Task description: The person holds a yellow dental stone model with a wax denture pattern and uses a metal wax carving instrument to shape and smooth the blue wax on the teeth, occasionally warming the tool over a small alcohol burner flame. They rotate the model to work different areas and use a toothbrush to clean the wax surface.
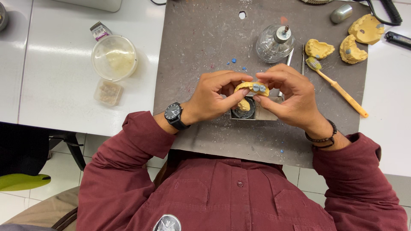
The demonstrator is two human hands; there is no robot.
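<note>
Nearby, glass burner [275, 42], toothbrush [338, 87], casts [353, 49].

Head camera, straight down, close overhead

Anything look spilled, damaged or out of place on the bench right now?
Only small mess: blue crumbs lie scattered on the grey mat above the hands, and the mat is dusty and scratched. The yellow cast, held by left hand and right hand, looks intact.

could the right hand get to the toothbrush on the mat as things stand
Probably not right away: the right hand is busy, sharing a yellow dental cast with the left hand. The toothbrush itself lies uncovered just beside it.
</note>
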